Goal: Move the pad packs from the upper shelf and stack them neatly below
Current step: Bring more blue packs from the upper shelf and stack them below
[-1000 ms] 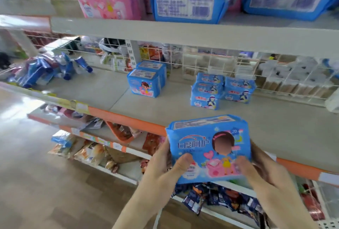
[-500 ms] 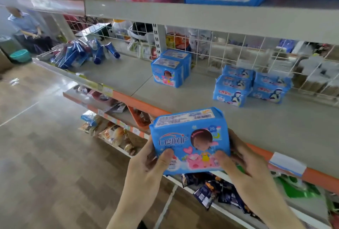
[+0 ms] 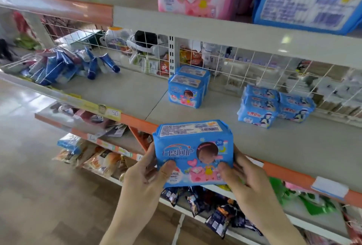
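Both thumbs still pinch the blue pad pack, left hand and right hand; 2 matching packs beyond the fingertips await it.

Both hands' fingers hide behind the held pad pack; the top-shelf blue pack is blurred and cropped.

We see blue tubes piled at the shelf's left end, dark snack packets on a lower shelf, bread bags beside them.
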